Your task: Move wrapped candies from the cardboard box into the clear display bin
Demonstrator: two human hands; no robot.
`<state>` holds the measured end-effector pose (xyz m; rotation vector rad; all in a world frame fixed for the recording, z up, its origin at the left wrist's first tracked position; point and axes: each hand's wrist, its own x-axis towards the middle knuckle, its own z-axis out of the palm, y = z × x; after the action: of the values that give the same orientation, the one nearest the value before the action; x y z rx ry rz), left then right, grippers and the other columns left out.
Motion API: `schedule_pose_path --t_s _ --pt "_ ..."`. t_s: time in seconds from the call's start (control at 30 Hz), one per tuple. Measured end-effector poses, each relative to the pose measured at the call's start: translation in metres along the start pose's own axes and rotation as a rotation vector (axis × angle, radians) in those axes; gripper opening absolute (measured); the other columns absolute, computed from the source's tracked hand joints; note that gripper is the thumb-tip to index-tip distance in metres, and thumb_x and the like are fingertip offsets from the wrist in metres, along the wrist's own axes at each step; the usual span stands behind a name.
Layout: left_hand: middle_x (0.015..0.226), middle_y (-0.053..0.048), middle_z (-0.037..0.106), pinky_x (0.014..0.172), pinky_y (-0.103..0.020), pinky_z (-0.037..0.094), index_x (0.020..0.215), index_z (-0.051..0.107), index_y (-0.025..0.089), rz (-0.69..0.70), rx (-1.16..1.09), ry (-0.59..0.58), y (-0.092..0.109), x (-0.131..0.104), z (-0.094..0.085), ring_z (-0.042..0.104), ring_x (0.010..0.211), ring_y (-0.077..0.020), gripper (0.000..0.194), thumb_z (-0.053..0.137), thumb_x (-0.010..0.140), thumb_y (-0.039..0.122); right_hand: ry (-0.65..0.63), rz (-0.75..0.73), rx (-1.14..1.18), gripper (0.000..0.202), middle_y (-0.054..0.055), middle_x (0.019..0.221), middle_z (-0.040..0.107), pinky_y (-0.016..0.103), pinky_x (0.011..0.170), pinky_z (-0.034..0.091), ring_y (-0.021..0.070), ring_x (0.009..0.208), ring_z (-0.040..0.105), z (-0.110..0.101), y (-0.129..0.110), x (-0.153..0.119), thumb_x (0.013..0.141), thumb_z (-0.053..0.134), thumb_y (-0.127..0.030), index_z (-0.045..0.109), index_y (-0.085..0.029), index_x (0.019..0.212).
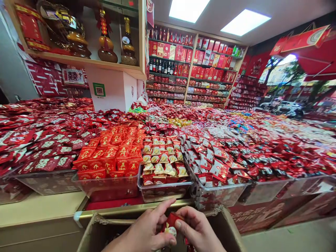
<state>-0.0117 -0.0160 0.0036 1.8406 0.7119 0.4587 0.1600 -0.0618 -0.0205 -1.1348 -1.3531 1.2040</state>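
You have the small red packet [171, 224] over the open cardboard box [232, 225], your right hand [195, 224] pinching one side between thumb and fingers, your left hand [152, 225] curled about the other, its grip impossible to tell.

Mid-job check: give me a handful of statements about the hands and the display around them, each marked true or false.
1. The right hand grips a small red packet. True.
2. The left hand is inside a clear bin. False: the left hand is beside the packet, over an open cardboard box.
3. The QR code sign lies on the floor. False: the QR code sign is on a white panel.
4. Bottles stand in the upper-left cabinet. True.
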Motion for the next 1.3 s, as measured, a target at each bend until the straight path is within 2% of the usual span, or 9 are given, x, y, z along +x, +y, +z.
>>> schedule_pose_path --t_s 0.07,0.17,0.27,0.4,0.6,0.93,1.07,1.2,1.3 --pt "0.067 0.005 0.054 0.047 -0.016 0.034 0.122 0.04 0.026 0.133 0.176 0.068 0.004 0.0 -0.004 0.046 0.052 -0.0073 0.05 0.057 0.075 0.022 0.027 -0.099 -0.26 0.019 0.002 0.07 0.06 0.024 0.059 0.043 0.0134 0.063 0.053 -0.014 -0.021 -0.006 0.077 0.052 -0.035 0.059 -0.017 0.078" --pt "0.087 -0.003 0.061 0.072 -0.024 0.042 0.103 0.056 0.021 0.374 0.469 0.313 0.018 0.008 -0.016 0.055 0.077 -0.0133 0.022 0.047 0.083 0.02 0.239 -0.236 -0.496 0.016 0.004 0.08 0.063 0.025 0.065 0.044 0.0157 0.071 0.057 -0.042 -0.062 -0.007 0.08 0.049 -0.03 0.058 -0.019 0.086" --pt "0.094 -0.006 0.06 0.08 -0.032 0.039 0.096 0.059 0.018 0.426 0.795 0.438 0.038 0.027 -0.031 0.05 0.089 -0.0183 0.02 0.044 0.083 0.015 0.371 -0.374 -0.789 0.014 0.004 0.079 0.063 0.026 0.066 0.042 0.016 0.07 0.056 -0.065 -0.096 0.009 0.08 0.047 -0.028 0.058 -0.02 0.085" --pt "0.093 -0.006 0.06 0.079 -0.037 0.036 0.097 0.06 0.02 0.251 1.115 0.348 0.057 0.058 -0.041 0.047 0.093 -0.0225 0.02 0.049 0.081 0.021 0.227 -0.377 -1.205 0.017 0.004 0.073 0.061 0.025 0.066 0.038 0.017 0.076 0.051 -0.067 -0.114 0.044 0.081 0.043 -0.019 0.06 -0.019 0.081" --pt "0.072 -0.006 0.064 0.068 -0.035 0.037 0.071 0.066 0.02 0.115 1.197 0.236 0.059 0.081 -0.04 0.054 0.079 -0.0238 0.015 0.053 0.077 0.025 0.047 -0.347 -1.535 0.015 0.006 0.067 0.058 0.025 0.057 0.029 0.018 0.071 0.05 -0.052 -0.104 0.073 0.08 0.044 -0.019 0.058 -0.018 0.078" --pt "0.073 -0.006 0.067 0.064 -0.03 0.039 0.071 0.067 0.02 0.005 1.209 0.166 0.061 0.087 -0.049 0.059 0.073 -0.0218 0.018 0.05 0.074 0.025 -0.016 -0.216 -1.629 0.019 0.007 0.07 0.062 0.025 0.049 0.027 0.019 0.067 0.056 -0.049 -0.092 0.092 0.076 0.043 -0.017 0.055 -0.017 0.09" --pt "0.072 -0.006 0.067 0.063 -0.029 0.04 0.069 0.067 0.021 -0.012 1.199 0.152 0.061 0.09 -0.05 0.059 0.073 -0.0217 0.019 0.049 0.073 0.026 -0.103 -0.207 -1.654 0.018 0.009 0.072 0.065 0.026 0.054 0.034 0.0226 0.072 0.059 -0.046 -0.096 0.095 0.072 0.046 -0.014 0.059 -0.016 0.085" --pt "0.072 -0.007 0.067 0.064 -0.03 0.04 0.068 0.067 0.02 -0.025 1.181 0.161 0.066 0.09 -0.05 0.059 0.074 -0.0228 0.02 0.048 0.072 0.026 -0.173 -0.212 -1.669 0.019 0.011 0.074 0.067 0.028 0.063 0.039 0.024 0.077 0.06 -0.044 -0.106 0.094 0.075 0.044 -0.016 0.063 -0.015 0.08" --pt "0.079 -0.007 0.067 0.066 -0.031 0.041 0.077 0.067 0.02 -0.015 1.143 0.163 0.068 0.092 -0.048 0.059 0.079 -0.0235 0.021 0.049 0.072 0.03 -0.183 -0.186 -1.682 0.021 0.013 0.077 0.068 0.029 0.064 0.042 0.0242 0.078 0.061 -0.042 -0.109 0.095 0.075 0.044 -0.015 0.065 -0.014 0.082"
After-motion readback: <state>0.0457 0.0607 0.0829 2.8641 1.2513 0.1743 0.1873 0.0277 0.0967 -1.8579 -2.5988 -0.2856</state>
